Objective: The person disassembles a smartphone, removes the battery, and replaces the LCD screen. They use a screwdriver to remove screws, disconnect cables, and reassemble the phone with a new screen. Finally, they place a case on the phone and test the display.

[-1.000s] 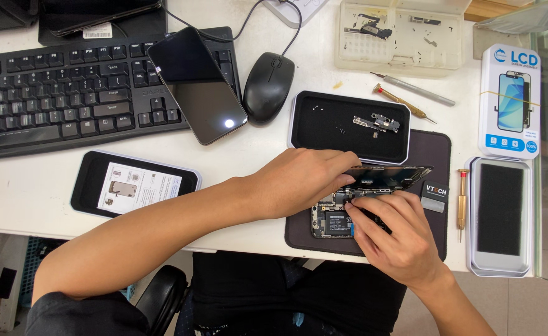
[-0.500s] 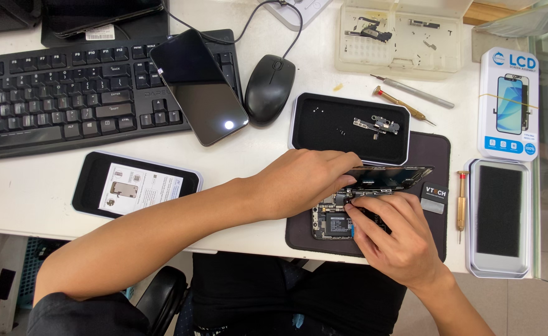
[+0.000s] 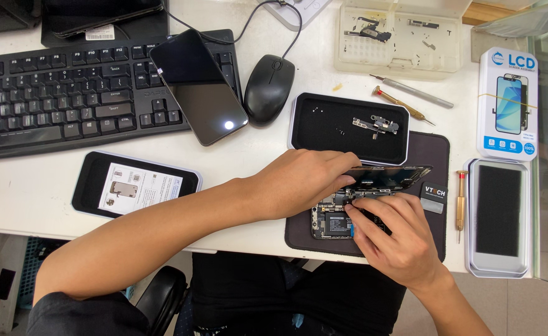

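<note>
An opened black smartphone with its circuit boards exposed point(image 3: 333, 218) lies on a dark rectangular work mat point(image 3: 432, 221) at the near edge of the white table point(image 3: 236, 162). Its lifted glossy black screen panel point(image 3: 389, 176) stands tilted along the far side of the phone body. The left hand point(image 3: 302, 180) lies palm down over the phone's left end, its fingers pressed together on the near edge of the screen panel. The right hand point(image 3: 398, 239) covers the phone's right half from the near side, its fingertips bunched together and touching the exposed parts just below the panel; whether this grip pinches anything I cannot tell. Just beyond the mat sits a black tray with a white rim point(image 3: 348, 127) carrying small metal parts. A brass-handled screwdriver point(image 3: 460, 199) lies to the right of the mat, apart from both hands.
</note>
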